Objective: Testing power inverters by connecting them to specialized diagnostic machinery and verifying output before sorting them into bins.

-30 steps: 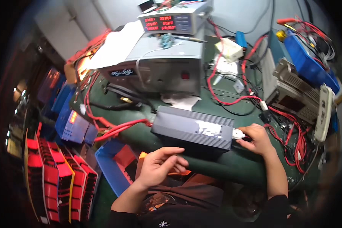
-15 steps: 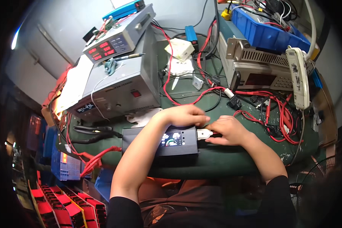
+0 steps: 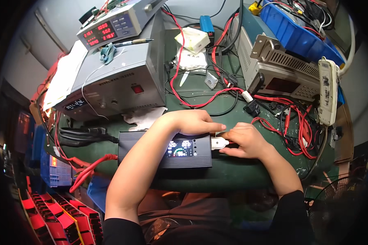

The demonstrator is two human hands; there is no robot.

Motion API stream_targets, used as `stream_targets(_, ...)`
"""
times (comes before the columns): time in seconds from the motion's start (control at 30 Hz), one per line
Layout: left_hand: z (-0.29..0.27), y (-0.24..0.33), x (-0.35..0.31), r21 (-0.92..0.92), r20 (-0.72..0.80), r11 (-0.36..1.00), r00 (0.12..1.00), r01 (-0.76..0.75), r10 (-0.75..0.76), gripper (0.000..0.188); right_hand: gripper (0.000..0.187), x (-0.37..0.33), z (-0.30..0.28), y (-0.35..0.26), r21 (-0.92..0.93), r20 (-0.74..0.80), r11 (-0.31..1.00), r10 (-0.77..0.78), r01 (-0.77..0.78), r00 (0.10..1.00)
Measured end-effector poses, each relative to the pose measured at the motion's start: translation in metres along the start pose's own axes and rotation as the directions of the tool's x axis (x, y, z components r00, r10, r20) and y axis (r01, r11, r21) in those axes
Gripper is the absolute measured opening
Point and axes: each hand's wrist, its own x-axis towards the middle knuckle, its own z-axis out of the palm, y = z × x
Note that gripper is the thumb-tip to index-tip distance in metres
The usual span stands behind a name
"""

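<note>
A black ribbed power inverter [image 3: 124, 153] with a lit colour display lies on the bench before me. My left hand [image 3: 192, 121] is over its far right corner, palm down, one digit stretched straight to the right past the end panel; its other fingertips are hidden. My right hand [image 3: 246, 141] is closed at the inverter's right end, thumb and fingers pinching a white plug [image 3: 218, 143] that sits against the end panel. Thick red cables [image 3: 90, 169] and black cables [image 3: 88, 136] join the inverter's left end.
Behind stands a large grey power supply [image 3: 122, 87], with a meter [image 3: 110, 32] showing red digits on it. At right are a beige bench instrument [image 3: 282, 83], a blue bin [image 3: 298, 34] of cables, a white power strip [image 3: 328, 92] and tangled red leads [image 3: 304, 130]. The green bench's front edge is close to me.
My view has shifted a little, so the bench things sit differently in the picture. The left hand's digit is now straighter toward the right. My right hand keeps its grip on the white plug.
</note>
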Motion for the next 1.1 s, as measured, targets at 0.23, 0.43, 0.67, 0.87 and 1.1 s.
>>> stream_targets(0.23, 0.0013, -0.0001, 0.0035, 0.012, 0.041, 0.995, 0.994, 0.102, -0.103, 0.088, 0.037, 0.0011, -0.0010, -0.0009, 0.011, 0.014, 1.000, 0.004, -0.004, 1.000)
stream_targets(0.43, 0.0013, -0.0012, 0.0058, 0.020, 0.044, 0.996, 0.996, 0.082, -0.083, 0.091, 0.037, 0.0021, -0.0009, -0.0009, 0.014, 0.024, 1.000, 0.022, -0.023, 0.999)
stream_targets(0.67, 0.0014, 0.0003, 0.0030, 0.025, -0.009, 0.998, 0.998, 0.060, -0.060, 0.089, 0.036, 0.0045, -0.0003, -0.0025, 0.013, 0.042, 0.999, 0.035, -0.036, 0.998)
stream_targets(0.87, 0.0023, 0.0012, 0.0048, 0.074, -0.022, 0.996, 0.999, 0.041, -0.039, 0.087, 0.036, 0.0038, -0.0015, -0.0031, 0.012, 0.042, 0.999, 0.034, -0.034, 0.999)
stream_targets(1.1, 0.0041, -0.0006, 0.0071, 0.084, -0.045, 0.996, 0.998, 0.037, -0.033, 0.087, 0.036, 0.0045, -0.0029, -0.0046, 0.001, 0.047, 0.999, 0.034, -0.034, 0.998)
